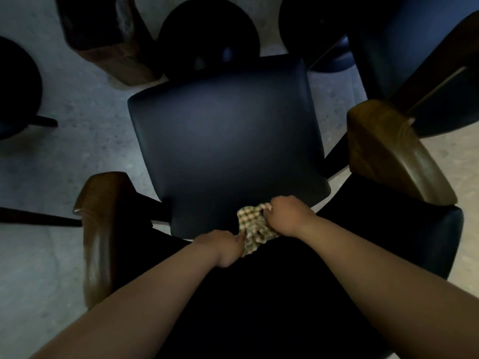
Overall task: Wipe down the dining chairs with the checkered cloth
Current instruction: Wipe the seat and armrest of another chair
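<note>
A dining chair with a dark blue padded seat (225,141) stands directly below me, with a wooden armrest on the left (99,229) and another on the right (388,151). The checkered cloth (252,226), bunched up, lies at the seat's near edge. My right hand (286,216) grips the cloth's upper right part with curled fingers. My left hand (224,248) pinches its lower left edge. Below the hands the dark chair back hides the rest of the cloth.
A second blue chair (414,47) stands at the upper right, close to the right armrest. A wooden leg or post (108,42) and a round dark base (207,35) sit beyond the seat. A dark stool (15,86) is at the left. The floor (77,125) is pale and speckled.
</note>
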A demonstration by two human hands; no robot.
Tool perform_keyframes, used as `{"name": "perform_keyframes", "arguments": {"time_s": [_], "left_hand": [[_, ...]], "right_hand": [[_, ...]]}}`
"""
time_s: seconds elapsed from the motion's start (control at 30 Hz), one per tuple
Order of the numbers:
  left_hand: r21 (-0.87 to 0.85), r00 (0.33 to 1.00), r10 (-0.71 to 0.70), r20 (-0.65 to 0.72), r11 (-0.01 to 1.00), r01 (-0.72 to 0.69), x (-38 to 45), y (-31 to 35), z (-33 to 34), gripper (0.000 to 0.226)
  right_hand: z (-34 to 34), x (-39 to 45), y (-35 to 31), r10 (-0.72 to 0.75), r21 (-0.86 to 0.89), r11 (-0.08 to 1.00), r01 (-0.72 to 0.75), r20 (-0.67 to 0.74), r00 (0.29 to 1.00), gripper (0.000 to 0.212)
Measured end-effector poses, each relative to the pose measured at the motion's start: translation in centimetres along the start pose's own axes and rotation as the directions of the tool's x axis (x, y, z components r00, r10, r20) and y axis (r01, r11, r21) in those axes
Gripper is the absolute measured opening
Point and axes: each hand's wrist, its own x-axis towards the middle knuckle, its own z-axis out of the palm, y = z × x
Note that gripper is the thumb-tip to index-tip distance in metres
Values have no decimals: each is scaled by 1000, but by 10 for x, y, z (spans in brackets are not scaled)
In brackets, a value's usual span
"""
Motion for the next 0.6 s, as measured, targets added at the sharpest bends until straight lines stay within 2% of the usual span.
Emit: {"name": "perform_keyframes", "arguments": {"time_s": [0.03, 0.1, 0.2, 0.27, 0.33, 0.4, 0.47, 0.53, 0.6], "left_hand": [[-41, 1000, 8, -22, 999, -9, -2, 0, -4, 49], [-278, 995, -2, -97, 960, -25, -3, 1, -15, 43], [-605, 957, 53, -285, 764, -223, -1, 8, -42, 25], [-664, 919, 61, -390, 673, -327, 0, 16, -66, 20], [-664, 888, 54, -456, 644, -380, 5, 25, -87, 16], [-679, 871, 25, -490, 615, -400, 16, 38, -104, 13], [-670, 856, -9, -517, 627, -398, 28, 54, -116, 10], [-622, 846, -23, -533, 689, -372, 42, 72, -121, 10], [-530, 845, -10, -534, 783, -325, 57, 88, -125, 26]], "right_hand": [[-8, 1, -3, 18, 144, 989, -13, -30, 999, 36], [-23, 1, -10, 49, 422, 906, -8, -84, 995, 33], [-47, 0, -16, 48, 625, 778, 68, -167, 985, 26], [-69, -3, -17, 55, 720, 682, 133, -232, 971, 15], [-98, -5, -9, 102, 780, 580, 237, -358, 928, 9], [-137, -12, 9, 187, 773, 508, 380, -530, 827, 12], [-182, -22, 36, 240, 683, 480, 550, -705, 667, 23], [-221, -28, 67, 238, 552, 559, 619, -821, 518, 32], [-251, -25, 96, 192, 441, 648, 621, -884, 427, 36]]}}
